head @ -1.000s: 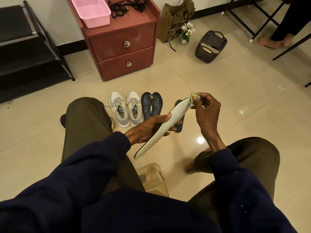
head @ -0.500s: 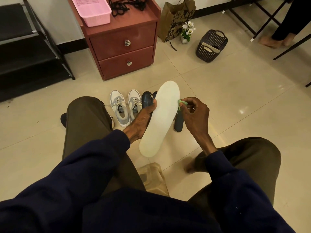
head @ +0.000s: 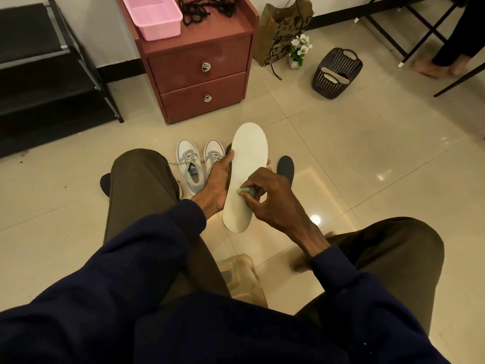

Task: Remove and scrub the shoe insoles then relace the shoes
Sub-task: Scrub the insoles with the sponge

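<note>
**Desk:** White foam insole (head: 246,174), held up between the knees. Which way does it run?

**Photographer:** Long axis near to far, broad end far, narrow end near. The left hand (head: 215,185) grips its left edge. The right hand (head: 273,203) reaches in from the right, fingertips pinching a small green scrubber (head: 245,191) against the mid-section.

**Desk:** So the next stroke?

**Photographer:** Probably along that axis, with the right hand working.

**Desk:** Containers?

**Photographer:** Dark basket (head: 325,88), far right, holds pale insoles (head: 333,74). Pink basket (head: 162,30) sits on the cabinet (head: 199,61), contents unseen, with black laces (head: 207,9) beside it. Grey sneakers (head: 191,166) stand on the floor to the left.
</note>
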Available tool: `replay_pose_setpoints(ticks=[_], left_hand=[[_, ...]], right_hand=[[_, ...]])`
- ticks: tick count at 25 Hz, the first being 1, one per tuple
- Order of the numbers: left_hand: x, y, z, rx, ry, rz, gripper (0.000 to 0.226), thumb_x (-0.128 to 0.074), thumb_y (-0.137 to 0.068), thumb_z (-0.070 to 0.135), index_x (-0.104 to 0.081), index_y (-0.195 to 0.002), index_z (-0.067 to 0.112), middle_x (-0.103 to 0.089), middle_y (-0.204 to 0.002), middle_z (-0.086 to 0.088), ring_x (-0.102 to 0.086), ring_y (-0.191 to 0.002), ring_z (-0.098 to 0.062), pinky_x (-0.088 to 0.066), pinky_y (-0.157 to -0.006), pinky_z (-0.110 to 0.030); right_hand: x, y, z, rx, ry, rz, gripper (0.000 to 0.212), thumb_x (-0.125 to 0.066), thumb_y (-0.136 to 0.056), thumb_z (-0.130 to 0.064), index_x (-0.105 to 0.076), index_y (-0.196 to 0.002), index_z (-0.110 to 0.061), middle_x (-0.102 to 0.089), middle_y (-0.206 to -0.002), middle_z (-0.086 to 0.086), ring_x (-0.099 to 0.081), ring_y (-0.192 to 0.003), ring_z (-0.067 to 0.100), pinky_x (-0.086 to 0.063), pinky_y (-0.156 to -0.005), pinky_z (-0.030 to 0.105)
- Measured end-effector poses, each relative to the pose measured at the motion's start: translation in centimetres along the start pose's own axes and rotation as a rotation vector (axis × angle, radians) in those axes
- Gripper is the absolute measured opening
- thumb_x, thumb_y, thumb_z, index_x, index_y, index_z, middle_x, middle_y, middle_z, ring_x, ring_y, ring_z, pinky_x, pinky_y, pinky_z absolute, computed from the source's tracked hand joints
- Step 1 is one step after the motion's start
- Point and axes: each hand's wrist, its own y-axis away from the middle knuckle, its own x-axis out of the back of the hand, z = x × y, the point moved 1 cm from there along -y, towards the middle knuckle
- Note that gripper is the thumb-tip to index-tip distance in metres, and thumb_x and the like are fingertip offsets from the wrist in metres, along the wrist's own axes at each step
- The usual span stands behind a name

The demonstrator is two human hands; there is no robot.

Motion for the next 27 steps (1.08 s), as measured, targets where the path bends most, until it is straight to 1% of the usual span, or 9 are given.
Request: replay_pose_setpoints(ticks=[4, 7, 10, 13, 15, 18, 22, 24, 27], left_hand=[[-0.8, 0.3, -1.7, 0.097, -0.174, -0.083, 0.041, -0.042, -0.103, 0.044, -0.071, -0.107, 0.015, -0.072, -0.090, -0.009, -0.068, -0.074, -0.024, -0.056, -0.079, -0.040], [-1.2, 0.6, -2.0, 0.124, -0.232, -0.087, 0.040, -0.043, -0.105, 0.044, -0.070, -0.108, 0.014, -0.072, -0.091, -0.009, -0.069, -0.075, -0.025, -0.058, -0.078, -0.045], [-0.6, 0.1, -1.2, 0.089, -0.151, -0.063, 0.048, -0.048, -0.104, 0.050, -0.073, -0.118, 0.011, -0.066, -0.125, -0.019, -0.066, -0.103, -0.031, -0.056, -0.087, -0.041], [0.4, -0.2, -0.7, 0.086, 0.025, -0.063, 0.063, -0.049, -0.103, 0.052, -0.051, -0.147, 0.007, -0.052, -0.150, -0.022, -0.053, -0.133, -0.035, -0.052, -0.105, -0.046], [0.5, -0.4, -0.9, 0.096, 0.006, -0.056, 0.060, -0.049, -0.103, 0.053, -0.055, -0.142, 0.009, -0.063, -0.138, -0.018, -0.062, -0.124, -0.033, -0.052, -0.106, -0.045], [-0.1, -0.1, -1.1, 0.102, -0.105, -0.032, 0.044, -0.047, -0.104, 0.052, -0.070, -0.115, 0.016, -0.076, -0.100, -0.009, -0.074, -0.084, -0.024, -0.061, -0.077, -0.034], [-0.3, 0.2, -0.8, 0.115, 0.026, -0.049, 0.058, -0.050, -0.104, 0.050, -0.054, -0.142, 0.006, -0.057, -0.145, -0.022, -0.058, -0.131, -0.035, -0.042, -0.116, -0.046], [-0.4, 0.3, -0.4, 0.109, 0.135, -0.064, 0.060, -0.047, -0.105, 0.050, -0.051, -0.141, 0.002, -0.056, -0.145, -0.023, -0.059, -0.126, -0.036, -0.043, -0.112, -0.050], [-0.4, 0.3, 0.0, 0.071, 0.200, -0.096, 0.059, -0.042, -0.106, 0.054, -0.054, -0.138, 0.006, -0.066, -0.134, -0.019, -0.066, -0.111, -0.034, -0.049, -0.101, -0.049]], right_hand=[[0.6, -0.5, 1.9, -0.173, 0.065, 0.267, 0.012, -0.075, -0.091, -0.017, -0.070, -0.098, -0.008, -0.066, -0.097, 0.004, -0.062, -0.086, 0.015, -0.057, -0.074, 0.033], [1.2, -0.2, 2.6, -0.219, 0.044, 0.362, 0.014, -0.075, -0.091, -0.018, -0.071, -0.100, -0.009, -0.067, -0.100, 0.002, -0.063, -0.089, 0.011, -0.057, -0.078, 0.028], [0.3, 0.0, 0.9, -0.127, -0.055, 0.104, 0.012, -0.078, -0.088, -0.020, -0.075, -0.098, -0.013, -0.069, -0.099, -0.003, -0.063, -0.089, 0.009, -0.054, -0.076, 0.026], [-0.5, -0.2, -0.8, -0.051, -0.167, -0.160, 0.013, -0.081, -0.086, -0.020, -0.078, -0.097, -0.014, -0.070, -0.095, -0.006, -0.065, -0.086, 0.011, -0.056, -0.072, 0.025], [-0.5, -0.5, -0.5, -0.042, -0.111, -0.095, 0.013, -0.080, -0.087, -0.021, -0.078, -0.098, -0.014, -0.070, -0.096, -0.005, -0.064, -0.086, 0.010, -0.056, -0.074, 0.029], [-0.1, -0.5, 0.6, -0.114, 0.036, 0.159, 0.014, -0.077, -0.089, -0.018, -0.075, -0.100, -0.010, -0.070, -0.099, 0.001, -0.061, -0.088, 0.010, -0.056, -0.075, 0.036], [-0.7, -0.2, -0.6, -0.026, -0.125, -0.085, 0.013, -0.079, -0.086, -0.021, -0.077, -0.099, -0.018, -0.069, -0.099, -0.006, -0.064, -0.090, 0.008, -0.058, -0.087, 0.040], [-1.0, -0.1, -1.4, 0.003, -0.155, -0.250, 0.014, -0.080, -0.086, -0.028, -0.079, -0.098, -0.021, -0.069, -0.096, -0.011, -0.065, -0.086, 0.007, -0.056, -0.089, 0.038], [-0.5, -0.3, -1.3, -0.010, -0.084, -0.133, 0.014, -0.081, -0.086, -0.022, -0.078, -0.097, -0.014, -0.069, -0.091, -0.004, -0.063, -0.080, 0.009, -0.055, -0.069, 0.020]])
